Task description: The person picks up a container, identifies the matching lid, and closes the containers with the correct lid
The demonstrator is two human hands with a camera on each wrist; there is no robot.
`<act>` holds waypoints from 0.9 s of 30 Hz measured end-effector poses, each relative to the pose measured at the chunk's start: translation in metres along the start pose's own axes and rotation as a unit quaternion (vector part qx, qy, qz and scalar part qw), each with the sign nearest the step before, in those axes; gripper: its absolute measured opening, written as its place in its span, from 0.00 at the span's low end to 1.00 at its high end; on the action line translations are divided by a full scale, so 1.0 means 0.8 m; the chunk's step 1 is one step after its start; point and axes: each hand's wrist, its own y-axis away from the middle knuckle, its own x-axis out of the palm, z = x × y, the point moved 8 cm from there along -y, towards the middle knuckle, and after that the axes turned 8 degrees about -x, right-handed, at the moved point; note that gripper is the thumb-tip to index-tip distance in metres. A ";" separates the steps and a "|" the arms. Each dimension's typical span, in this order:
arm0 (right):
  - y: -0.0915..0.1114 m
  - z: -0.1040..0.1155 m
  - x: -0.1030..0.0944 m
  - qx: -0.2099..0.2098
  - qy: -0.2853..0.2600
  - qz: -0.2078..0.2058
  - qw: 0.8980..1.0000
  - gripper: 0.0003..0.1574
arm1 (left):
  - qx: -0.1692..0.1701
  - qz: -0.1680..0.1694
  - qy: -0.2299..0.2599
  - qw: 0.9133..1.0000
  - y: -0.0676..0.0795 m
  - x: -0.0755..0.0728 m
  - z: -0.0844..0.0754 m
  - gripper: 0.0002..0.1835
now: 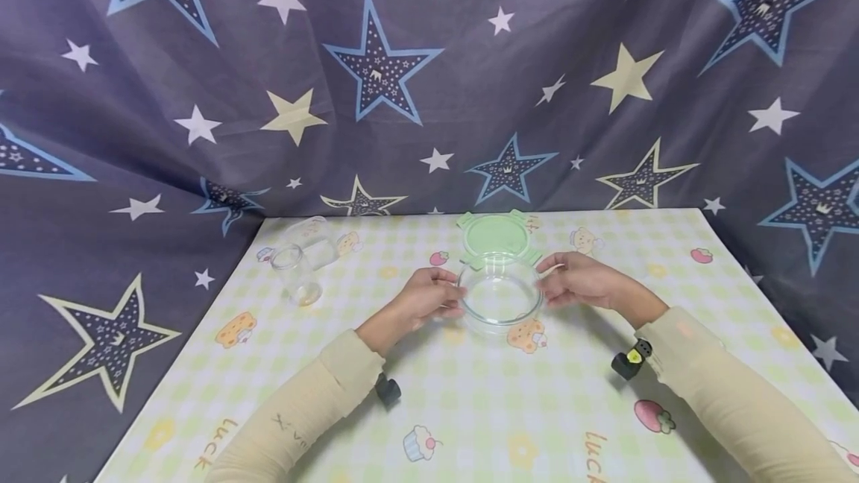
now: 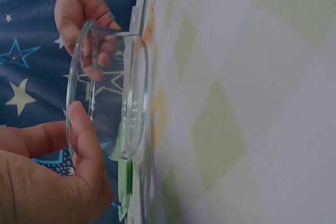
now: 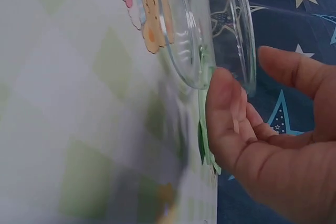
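Right now, a clear glass bowl (image 1: 501, 297) sits between the person's two hands, over the checked tablecloth (image 1: 470, 408); whether its base touches the cloth, I can't tell. Taking the bowl as a dial with twelve away from the person, the left hand (image 1: 428, 295) is at nine o'clock, thumb and fingers pinching the glass at the rim. At three o'clock the right hand (image 1: 584, 282) has its fingers apart, one digit against the wall and another standing clear of the rim. A light green lid (image 1: 496, 237) lies at twelve, just beyond the bowl. Well apart at nine stands a clear tumbler (image 1: 295, 274), with another see-through piece (image 1: 321, 250) just behind it. A starry curtain (image 1: 429, 13) hangs at twelve, past the table edge.
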 end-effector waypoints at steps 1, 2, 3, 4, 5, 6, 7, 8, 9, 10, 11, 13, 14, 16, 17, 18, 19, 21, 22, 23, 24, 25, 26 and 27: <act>-0.001 0.003 -0.001 -0.001 0.004 -0.004 1.000 0.30 | -0.001 -0.001 -0.005 1.000 0.000 -0.002 -0.001 0.21; -0.002 0.006 -0.001 -0.004 0.007 -0.006 1.000 0.28 | -0.001 -0.002 -0.009 1.000 0.000 -0.004 -0.001 0.20; -0.003 0.008 -0.002 -0.007 0.010 -0.011 1.000 0.26 | 0.000 -0.004 -0.011 1.000 -0.001 -0.006 -0.003 0.18; -0.005 0.011 -0.004 -0.010 0.013 -0.016 1.000 0.24 | 0.002 -0.006 -0.012 1.000 -0.002 -0.008 -0.004 0.17; -0.007 0.013 -0.006 -0.012 0.016 -0.022 1.000 0.22 | 0.005 -0.009 -0.014 1.000 -0.004 -0.011 -0.006 0.16; -0.008 0.015 -0.007 -0.014 0.021 -0.027 0.999 0.21 | 0.009 -0.012 -0.016 1.000 -0.005 -0.014 -0.009 0.16; -0.010 0.018 -0.008 -0.018 0.031 -0.031 0.999 0.21 | 0.012 -0.014 -0.015 1.000 -0.008 -0.016 -0.011 0.15; -0.013 0.020 -0.011 -0.020 0.045 -0.036 0.998 0.21 | 0.014 -0.016 -0.015 1.000 -0.009 -0.019 -0.014 0.15; -0.015 0.022 -0.012 -0.024 0.062 -0.042 0.997 0.20 | 0.016 -0.017 -0.016 1.000 -0.012 -0.021 -0.016 0.15; -0.018 0.025 -0.014 -0.026 0.080 -0.049 0.995 0.20 | 0.016 -0.019 -0.018 1.000 -0.015 -0.024 -0.019 0.14; -0.020 0.028 -0.015 -0.027 0.101 -0.056 0.993 0.19 | 0.015 -0.024 -0.019 0.999 -0.017 -0.027 -0.020 0.15; -0.025 0.032 -0.019 -0.027 0.141 -0.072 0.987 0.17 | 0.014 -0.033 -0.022 0.999 -0.023 -0.031 -0.024 0.15; -0.027 0.034 -0.021 -0.028 0.162 -0.079 0.983 0.16 | 0.013 -0.039 -0.025 0.999 -0.026 -0.033 -0.025 0.15; -0.033 0.036 -0.024 -0.028 0.198 -0.093 0.975 0.16 | 0.012 -0.052 -0.029 0.998 -0.033 -0.037 -0.028 0.14; -0.036 0.037 -0.026 -0.028 0.215 -0.099 0.971 0.16 | 0.011 -0.058 -0.033 0.998 -0.036 -0.038 -0.029 0.14; -0.039 0.037 -0.028 -0.029 0.231 -0.103 0.967 0.15 | 0.012 -0.064 -0.038 0.997 -0.040 -0.039 -0.030 0.13; -0.043 0.037 -0.030 -0.029 0.244 -0.109 0.963 0.15 | 0.015 -0.071 -0.046 0.996 -0.044 -0.040 -0.031 0.13; -0.050 0.035 -0.034 -0.028 0.260 -0.120 0.958 0.14 | 0.019 -0.087 -0.067 0.994 -0.052 -0.043 -0.034 0.12; -0.053 0.035 -0.036 -0.028 0.264 -0.123 0.956 0.14 | 0.022 -0.096 -0.078 0.992 -0.055 -0.045 -0.036 0.12; -0.057 0.034 -0.039 -0.027 0.265 -0.127 0.955 0.14 | 0.025 -0.105 -0.088 0.990 -0.060 -0.047 -0.038 0.11; -0.061 0.033 -0.041 -0.025 0.265 -0.129 0.955 0.15 | 0.029 -0.114 -0.098 0.988 -0.064 -0.049 -0.040 0.11; -0.066 0.033 -0.043 -0.024 0.261 -0.131 0.956 0.15 | 0.032 -0.121 -0.107 0.986 -0.067 -0.050 -0.043 0.12; -0.070 0.032 -0.045 -0.021 0.261 -0.131 0.956 0.16 | 0.033 -0.127 -0.113 0.985 -0.070 -0.051 -0.046 0.12; -0.075 0.032 -0.047 -0.020 0.260 -0.132 0.956 0.16 | 0.034 -0.131 -0.116 0.984 -0.073 -0.053 -0.049 0.12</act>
